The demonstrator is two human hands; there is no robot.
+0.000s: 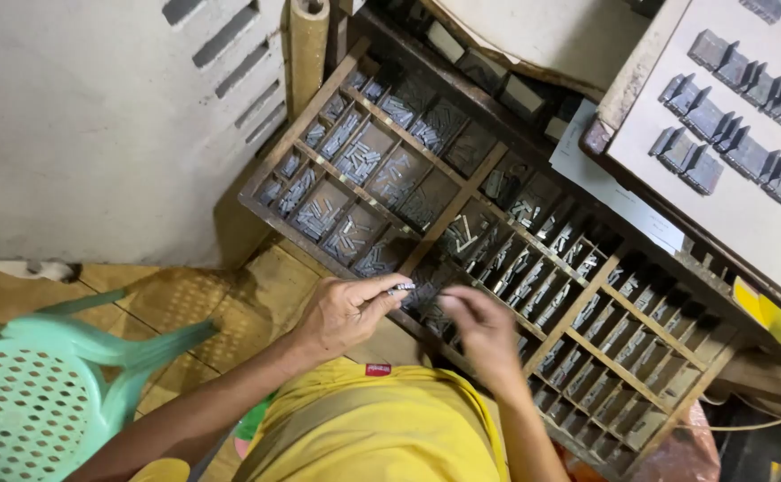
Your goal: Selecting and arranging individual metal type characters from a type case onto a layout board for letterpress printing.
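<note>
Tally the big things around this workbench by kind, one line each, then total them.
Compartmented wooden type tray holding small grey metal pieces: 1
Pale green perforated plastic chair: 1
Pale board carrying rows of dark grey blocks: 1
Bare hands: 2, the left hand pinching a small metal piece, the right hand over the tray
Total: 5

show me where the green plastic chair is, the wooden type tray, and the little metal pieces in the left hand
green plastic chair (24, 402), head view, on its perforated seat
wooden type tray (451, 211), head view, on a wooden divider
metal pieces (401, 288), head view, on the end sticking out of the fingertips
</note>
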